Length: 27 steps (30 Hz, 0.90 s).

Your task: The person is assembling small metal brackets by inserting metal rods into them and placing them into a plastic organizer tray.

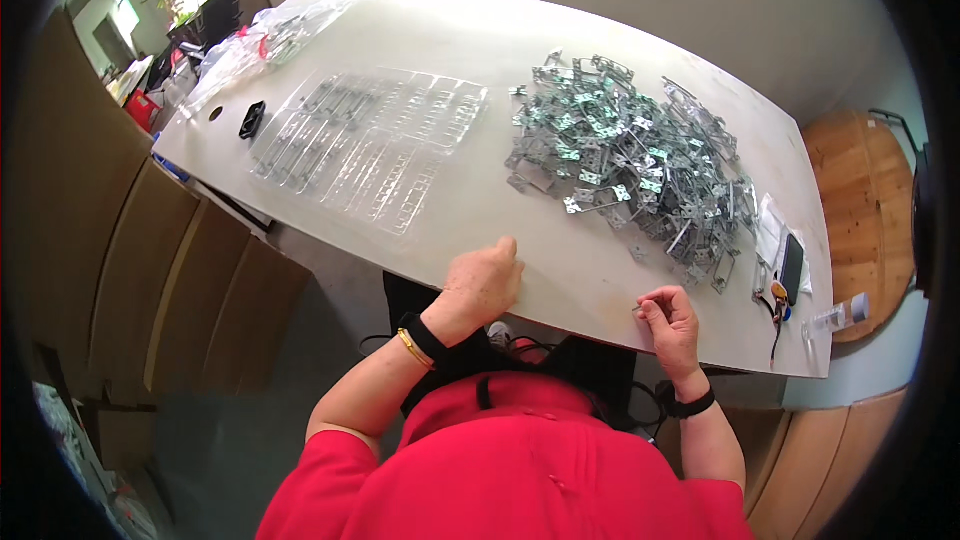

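Note:
My left hand [485,280] is closed at the front edge of the white table [480,205], fingers curled inward. Whatever those fingers may hold is hidden. To its right, also at the front edge, my right hand [672,325] pinches a small thin metal piece [637,308] between thumb and fingers; only its tip shows. A big heap of grey metal brackets [630,140] lies beyond my right hand. Beyond my left hand and farther left sits a clear plastic blister tray [410,155] with long slots; metal parts [335,105] appear to fill its far left section.
At the right edge are a dark phone [793,265], small pliers [778,295] and a clear bottle [840,314] on its side. A black holder [253,120] and plastic bags [265,45] lie at the left. A round wooden board [860,220] leans beyond the table's right end.

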Each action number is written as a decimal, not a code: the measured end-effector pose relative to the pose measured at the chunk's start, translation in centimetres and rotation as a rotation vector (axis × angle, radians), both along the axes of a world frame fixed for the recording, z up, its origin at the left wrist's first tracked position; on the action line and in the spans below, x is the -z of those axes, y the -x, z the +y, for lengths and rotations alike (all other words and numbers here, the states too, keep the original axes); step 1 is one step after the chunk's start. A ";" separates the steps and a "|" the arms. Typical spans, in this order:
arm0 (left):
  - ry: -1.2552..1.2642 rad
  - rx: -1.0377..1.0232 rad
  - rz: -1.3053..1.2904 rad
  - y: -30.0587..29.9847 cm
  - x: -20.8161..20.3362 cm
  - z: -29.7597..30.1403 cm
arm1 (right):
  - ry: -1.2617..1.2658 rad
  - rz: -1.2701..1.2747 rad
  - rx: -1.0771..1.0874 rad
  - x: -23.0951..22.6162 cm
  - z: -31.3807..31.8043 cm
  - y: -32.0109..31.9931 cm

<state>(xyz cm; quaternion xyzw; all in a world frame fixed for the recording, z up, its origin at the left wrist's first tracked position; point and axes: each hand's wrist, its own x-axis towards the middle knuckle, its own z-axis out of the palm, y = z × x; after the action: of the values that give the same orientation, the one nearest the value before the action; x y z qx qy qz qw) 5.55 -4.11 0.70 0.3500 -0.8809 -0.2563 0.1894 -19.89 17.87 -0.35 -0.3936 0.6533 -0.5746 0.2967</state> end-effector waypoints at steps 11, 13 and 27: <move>0.090 -0.092 -0.089 5.0 -4.5 -5.4 | 0.014 -0.079 -0.055 -0.3 0.7 0.4; 0.097 -0.112 -0.116 6.1 -4.0 -6.8 | 0.029 -0.089 -0.053 -0.4 0.7 0.4; -0.034 -0.253 -0.180 9.6 -2.0 -9.8 | 0.065 -0.130 -0.064 -0.1 1.0 0.5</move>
<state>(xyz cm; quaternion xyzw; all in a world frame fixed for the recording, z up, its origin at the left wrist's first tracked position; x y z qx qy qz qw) -4.00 -13.95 2.70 0.4828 -0.8387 -0.2129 0.1346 -20.34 18.90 -0.23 -0.3856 0.6007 -0.6100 0.3440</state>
